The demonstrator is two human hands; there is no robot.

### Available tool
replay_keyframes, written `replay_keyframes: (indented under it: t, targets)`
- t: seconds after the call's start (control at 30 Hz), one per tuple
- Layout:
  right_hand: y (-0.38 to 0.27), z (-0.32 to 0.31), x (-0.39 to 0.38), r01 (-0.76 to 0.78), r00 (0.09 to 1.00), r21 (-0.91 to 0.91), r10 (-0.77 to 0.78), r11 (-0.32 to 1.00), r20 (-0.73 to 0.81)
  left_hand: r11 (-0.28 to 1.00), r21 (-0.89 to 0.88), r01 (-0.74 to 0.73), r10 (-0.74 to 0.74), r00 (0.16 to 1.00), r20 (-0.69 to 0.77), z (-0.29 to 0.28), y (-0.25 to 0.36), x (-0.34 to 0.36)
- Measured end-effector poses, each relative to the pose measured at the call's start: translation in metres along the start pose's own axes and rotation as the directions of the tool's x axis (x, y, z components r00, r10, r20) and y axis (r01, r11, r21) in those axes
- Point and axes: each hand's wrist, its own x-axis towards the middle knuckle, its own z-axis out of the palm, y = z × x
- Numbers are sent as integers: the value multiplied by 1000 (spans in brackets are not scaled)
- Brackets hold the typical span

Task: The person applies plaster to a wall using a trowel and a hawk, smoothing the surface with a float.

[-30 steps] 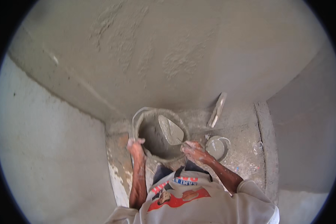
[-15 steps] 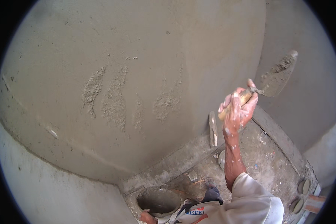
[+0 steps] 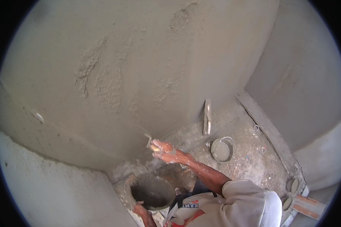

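My right hand [image 3: 163,151], spattered with mortar, is closed round the wooden handle [image 3: 156,148] of a trowel, low in front of the plastered wall [image 3: 223,45]. The trowel's metal neck [image 3: 148,139] shows beyond my fingers; its blade is seen nearly edge-on and is hard to make out. Below, my left hand [image 3: 140,209] grips the rim of a large mortar bucket [image 3: 129,186], dark inside. Rough mortar streaks [image 3: 109,85] cling to the wall, and another rough patch [image 3: 180,19] lies higher up.
A wooden float or board [image 3: 207,117] leans at the wall's foot. On the rough floor stands a small bucket [image 3: 220,150] of greyish liquid. Planks [image 3: 308,207] and round pieces [image 3: 292,185] lie at the lower right. A side wall [image 3: 57,178] closes in on the left.
My right hand has swung with the trowel from the right side down and left toward the large bucket. A rough mortar patch now shows high on the wall. My view has shifted.
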Motion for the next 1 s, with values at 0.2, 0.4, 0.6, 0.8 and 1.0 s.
replay_keyframes:
  t: [0.2, 0.4, 0.6, 0.8, 1.0]
  targets:
    - [200, 80, -39, -402, 779, -161, 429, 901, 458, 988, -23, 154, -148, 973, 176, 147, 12, 4]
    - [381, 120, -96, -161, 831, -252, 269, 954, 487, 947, -8, 322, -313, 926, 213, 209, -102, 13]
    - [561, 30, -73, -114, 861, -322, 255, 940, 439, 855, -185, 485, -414, 853, 319, 283, -263, 65]
    - [886, -69, -58, -804, 528, -107, 785, 585, 324, 826, -131, 548, -512, 827, 230, 389, -477, 161]
    - [1178, -217, -7, -677, 731, 204, 678, 707, 77, 814, -68, 577, -542, 795, 272, 416, -692, 301]
